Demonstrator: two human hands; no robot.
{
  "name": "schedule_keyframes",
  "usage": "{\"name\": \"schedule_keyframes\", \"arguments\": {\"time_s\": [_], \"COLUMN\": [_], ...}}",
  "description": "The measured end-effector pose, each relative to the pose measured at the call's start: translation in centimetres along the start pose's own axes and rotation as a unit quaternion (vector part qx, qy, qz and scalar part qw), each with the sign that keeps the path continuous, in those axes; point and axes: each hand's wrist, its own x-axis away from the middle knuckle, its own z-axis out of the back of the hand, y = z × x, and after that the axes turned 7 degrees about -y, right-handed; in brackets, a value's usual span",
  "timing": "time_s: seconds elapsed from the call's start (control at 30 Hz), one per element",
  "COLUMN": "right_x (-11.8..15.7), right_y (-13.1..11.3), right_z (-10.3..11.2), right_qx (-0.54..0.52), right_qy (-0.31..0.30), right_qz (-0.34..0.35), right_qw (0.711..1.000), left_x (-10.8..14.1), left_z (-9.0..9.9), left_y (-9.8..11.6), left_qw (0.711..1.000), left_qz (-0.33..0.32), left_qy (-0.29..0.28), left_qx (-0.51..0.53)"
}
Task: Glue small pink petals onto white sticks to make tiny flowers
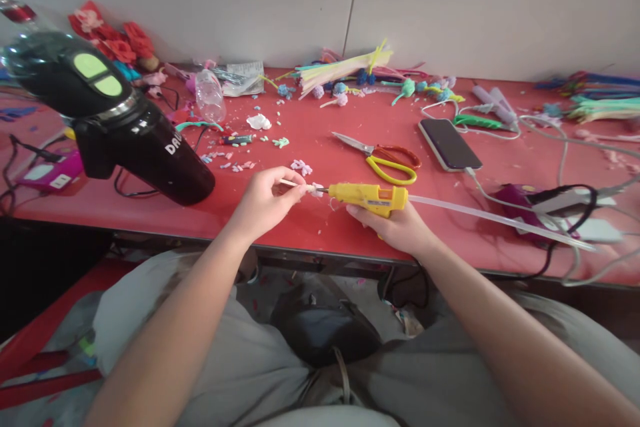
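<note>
Forearms [185, 293] span the lower frame. At centre, the left hand [267, 203] pinches a stick [289, 183], probably light and snappable, best held behind its tuft [317, 191]; the right hand [403, 227] grips a glue gun [357, 194].

Soft, moderate light over your red table [295, 233], with a pale sheen toward its right end. Small white glints on the black tumbler [160, 153]. Beneath, the floor [260, 295] sinks into shadow. Wide-angle stretch at your frame's sides. Fine detail smeared; label print on your yellow glue gun [353, 194] unreadable.
</note>
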Motion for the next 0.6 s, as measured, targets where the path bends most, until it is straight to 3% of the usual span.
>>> {"name": "schedule_keyframes", "arguments": {"time_s": [0.6], "right_x": [-0.12], "right_y": [0.44], "right_z": [0.03], "right_qx": [-0.007], "right_qy": [-0.014], "right_qz": [0.017], "right_qw": [1.0], "left_x": [-0.01], "left_z": [0.02], "left_y": [-0.16], "left_qw": [1.0], "left_qz": [-0.002], "left_qy": [0.0], "left_qx": [0.002]}}
